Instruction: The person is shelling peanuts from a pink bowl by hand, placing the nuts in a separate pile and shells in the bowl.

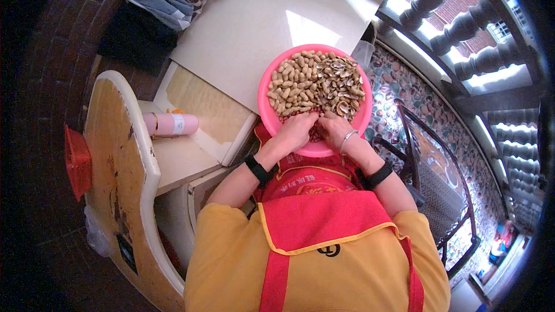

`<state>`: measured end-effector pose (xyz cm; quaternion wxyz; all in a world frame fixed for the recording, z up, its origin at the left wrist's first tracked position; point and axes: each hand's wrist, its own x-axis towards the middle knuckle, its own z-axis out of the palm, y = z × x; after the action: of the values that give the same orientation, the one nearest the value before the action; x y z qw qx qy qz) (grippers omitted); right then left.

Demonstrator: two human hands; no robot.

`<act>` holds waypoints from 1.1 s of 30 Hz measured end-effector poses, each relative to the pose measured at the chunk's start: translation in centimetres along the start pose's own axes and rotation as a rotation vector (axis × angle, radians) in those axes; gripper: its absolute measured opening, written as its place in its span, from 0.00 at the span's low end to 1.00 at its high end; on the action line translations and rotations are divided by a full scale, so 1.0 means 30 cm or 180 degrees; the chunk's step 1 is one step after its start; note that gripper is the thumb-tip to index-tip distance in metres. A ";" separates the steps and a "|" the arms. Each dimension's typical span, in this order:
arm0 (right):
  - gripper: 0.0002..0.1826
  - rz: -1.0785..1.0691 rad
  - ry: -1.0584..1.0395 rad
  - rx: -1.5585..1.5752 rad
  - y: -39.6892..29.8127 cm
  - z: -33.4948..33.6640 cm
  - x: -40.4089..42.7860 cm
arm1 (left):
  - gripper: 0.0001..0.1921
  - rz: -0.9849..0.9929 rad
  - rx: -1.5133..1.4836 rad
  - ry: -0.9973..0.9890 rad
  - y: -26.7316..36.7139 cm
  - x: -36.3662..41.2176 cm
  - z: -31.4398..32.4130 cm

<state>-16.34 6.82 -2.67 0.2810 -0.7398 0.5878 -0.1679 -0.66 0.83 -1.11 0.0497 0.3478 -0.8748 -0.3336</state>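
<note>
A pink plastic basin [263,99] sits over my lap, against the pale tabletop. Whole unshelled peanuts [294,81] fill its left side, and broken empty peanut shells [342,79] lie heaped on the right. Reddish peanut kernels [315,136] gather at the near side, beneath my fingers. My left hand [298,129] and my right hand [334,130] meet over these kernels, fingertips bent inward and close together. Whatever may be pinched between the fingers is too small and hidden to make out. A silver bangle [349,134] circles my right wrist.
Beyond the basin stretches a glossy pale table [243,21]. A pink bottle [175,124] lies on its side by a worn wooden chair back [115,160]. To the right are a dark-framed chair [438,182] and a balustrade [455,39] over a pebble-patterned floor.
</note>
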 end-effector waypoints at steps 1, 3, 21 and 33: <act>0.09 -0.0002 -0.0001 0.0001 -0.005 -0.002 0.000 | 0.09 -0.0022 0.0096 -0.0063 0.000 0.002 -0.005; 0.08 0.0371 -0.0285 -0.0332 -0.019 -0.014 0.003 | 0.09 -0.0222 0.0414 -0.0190 0.048 0.010 -0.024; 0.16 0.0573 -0.0770 -0.0744 -0.046 -0.039 0.003 | 0.09 -0.0030 0.1127 -0.0362 0.060 -0.003 0.016; 0.10 0.0761 -0.0102 -0.0382 -0.043 -0.030 0.007 | 0.09 -0.0160 0.0014 0.0225 0.030 0.036 0.058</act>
<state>-15.81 6.61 -1.18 0.2635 -0.6826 0.6762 -0.0860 -2.54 1.58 -2.04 0.0715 0.3814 -0.8642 -0.3203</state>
